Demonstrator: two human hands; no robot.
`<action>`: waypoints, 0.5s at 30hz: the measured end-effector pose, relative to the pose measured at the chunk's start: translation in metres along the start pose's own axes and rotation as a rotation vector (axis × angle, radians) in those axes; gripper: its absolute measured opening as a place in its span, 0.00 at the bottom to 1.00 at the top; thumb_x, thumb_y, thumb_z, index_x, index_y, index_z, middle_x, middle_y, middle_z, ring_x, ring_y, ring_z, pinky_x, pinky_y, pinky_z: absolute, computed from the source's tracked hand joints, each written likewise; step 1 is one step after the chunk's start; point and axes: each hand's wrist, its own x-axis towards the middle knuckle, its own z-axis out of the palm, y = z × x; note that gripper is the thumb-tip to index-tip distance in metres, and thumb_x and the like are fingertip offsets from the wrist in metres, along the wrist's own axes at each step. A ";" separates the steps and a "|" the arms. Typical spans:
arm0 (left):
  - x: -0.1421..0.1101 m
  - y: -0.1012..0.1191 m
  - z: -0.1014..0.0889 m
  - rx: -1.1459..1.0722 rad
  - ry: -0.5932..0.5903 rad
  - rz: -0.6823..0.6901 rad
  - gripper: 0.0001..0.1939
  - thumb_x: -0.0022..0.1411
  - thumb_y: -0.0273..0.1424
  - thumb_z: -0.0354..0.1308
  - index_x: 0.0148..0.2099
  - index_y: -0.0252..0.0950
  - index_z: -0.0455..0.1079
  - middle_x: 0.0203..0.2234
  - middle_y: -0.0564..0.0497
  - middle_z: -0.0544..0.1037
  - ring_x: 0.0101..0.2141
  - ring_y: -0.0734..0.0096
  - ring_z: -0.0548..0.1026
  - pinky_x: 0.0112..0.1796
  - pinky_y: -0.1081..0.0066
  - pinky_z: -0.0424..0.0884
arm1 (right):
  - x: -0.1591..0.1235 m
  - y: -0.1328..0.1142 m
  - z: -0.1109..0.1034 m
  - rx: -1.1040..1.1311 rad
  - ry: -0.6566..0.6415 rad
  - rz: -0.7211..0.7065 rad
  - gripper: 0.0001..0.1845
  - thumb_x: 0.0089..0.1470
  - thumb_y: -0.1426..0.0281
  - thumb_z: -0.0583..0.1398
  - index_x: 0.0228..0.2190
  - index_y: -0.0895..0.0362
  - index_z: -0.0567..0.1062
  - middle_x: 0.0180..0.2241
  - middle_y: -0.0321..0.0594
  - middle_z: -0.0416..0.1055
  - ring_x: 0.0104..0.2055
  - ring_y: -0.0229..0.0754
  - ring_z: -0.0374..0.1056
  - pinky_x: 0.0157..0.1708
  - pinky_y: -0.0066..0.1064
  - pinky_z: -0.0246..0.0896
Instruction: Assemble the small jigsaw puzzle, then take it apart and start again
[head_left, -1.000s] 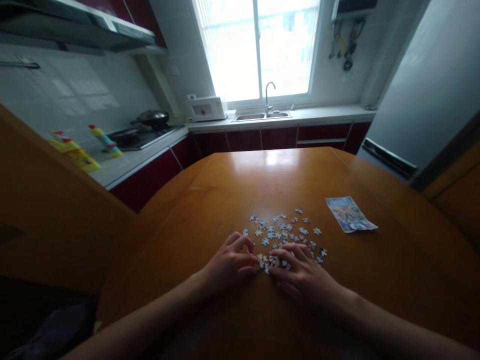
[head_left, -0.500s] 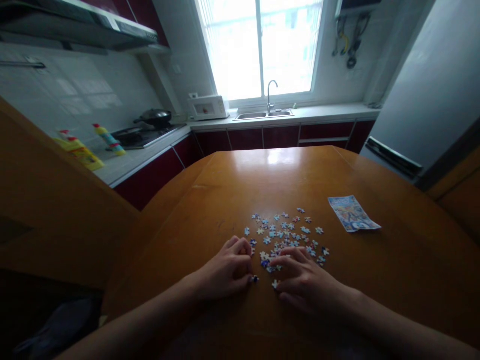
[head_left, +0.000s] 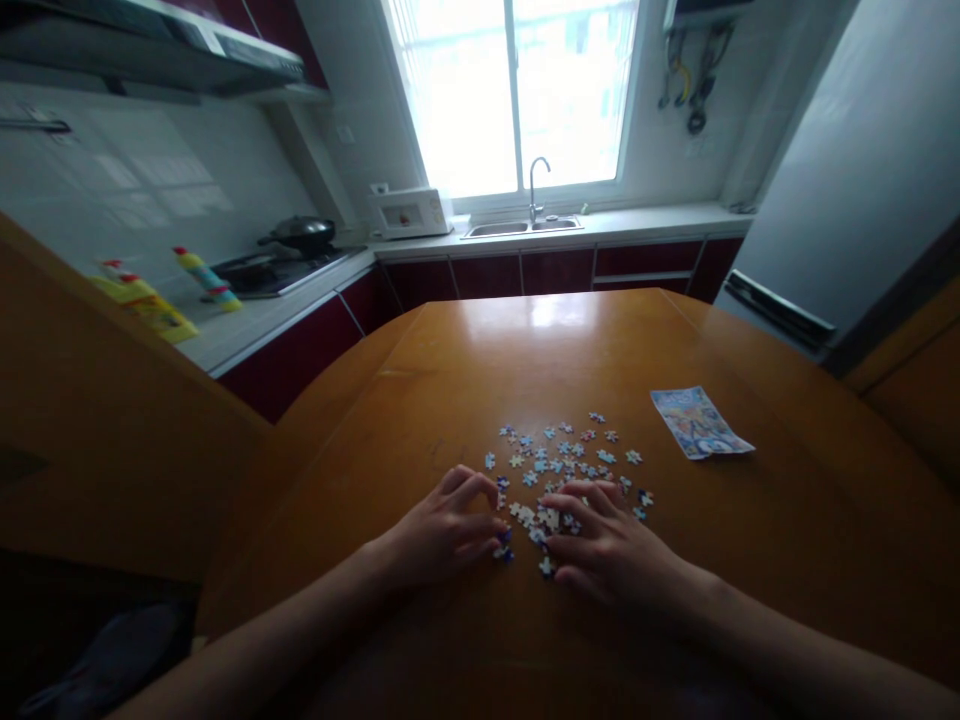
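Many small jigsaw pieces point(head_left: 555, 465) lie loose in a spread on the wooden table. My left hand point(head_left: 450, 525) rests at the left edge of the spread, fingers curled, with thumb and fingertips closed at a dark blue jigsaw piece point(head_left: 505, 537). Another piece touches or lies just below that one; I cannot tell if they are joined. My right hand point(head_left: 600, 535) hovers low over the right part of the spread, fingers apart and bent, and hides some pieces. A single pale piece point(head_left: 547, 567) lies by its thumb.
A creased picture sheet point(head_left: 699, 422) lies on the table point(head_left: 480, 360) to the right of the pieces. Beyond the table are a counter with a sink point(head_left: 499, 230), a microwave point(head_left: 411, 214), a stove with a pan point(head_left: 304, 235) and yellow bottles point(head_left: 154, 308). A fridge stands at right.
Dark blue pieces now sit at my left fingertips, where one small piece was before. My right fingers have shifted slightly up over the pile. The view has moved a little.
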 end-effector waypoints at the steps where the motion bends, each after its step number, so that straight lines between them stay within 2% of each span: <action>1: 0.000 0.000 0.000 -0.017 0.005 -0.012 0.06 0.66 0.32 0.62 0.45 0.42 0.76 0.46 0.46 0.70 0.49 0.61 0.64 0.51 0.63 0.67 | 0.000 0.001 -0.001 0.005 0.014 -0.001 0.11 0.64 0.58 0.59 0.41 0.48 0.79 0.59 0.38 0.67 0.62 0.53 0.55 0.59 0.50 0.52; 5: 0.008 -0.004 0.008 -0.055 0.039 -0.079 0.04 0.67 0.31 0.61 0.42 0.40 0.76 0.46 0.47 0.70 0.48 0.62 0.64 0.51 0.64 0.67 | 0.000 0.003 -0.003 0.043 0.053 -0.015 0.12 0.63 0.62 0.60 0.31 0.52 0.79 0.56 0.38 0.71 0.60 0.52 0.57 0.57 0.50 0.53; 8: 0.019 -0.008 0.015 -0.025 0.025 -0.117 0.07 0.66 0.33 0.62 0.46 0.44 0.77 0.46 0.47 0.70 0.49 0.61 0.63 0.51 0.62 0.67 | 0.000 0.003 -0.005 0.054 0.085 -0.022 0.10 0.63 0.65 0.60 0.31 0.53 0.79 0.53 0.40 0.72 0.58 0.51 0.59 0.56 0.49 0.55; 11: 0.029 -0.012 0.017 -0.025 -0.015 -0.128 0.04 0.65 0.35 0.63 0.42 0.45 0.79 0.46 0.48 0.70 0.49 0.60 0.63 0.50 0.61 0.67 | 0.001 0.005 -0.006 0.046 0.136 0.002 0.08 0.62 0.68 0.60 0.32 0.54 0.78 0.50 0.42 0.74 0.57 0.52 0.60 0.54 0.49 0.57; 15: 0.041 -0.019 0.017 -0.067 0.001 -0.166 0.06 0.67 0.34 0.61 0.37 0.41 0.79 0.46 0.48 0.71 0.48 0.62 0.64 0.50 0.62 0.67 | 0.002 0.008 -0.009 0.063 0.178 0.023 0.08 0.62 0.69 0.59 0.32 0.54 0.77 0.48 0.43 0.74 0.56 0.52 0.60 0.54 0.49 0.57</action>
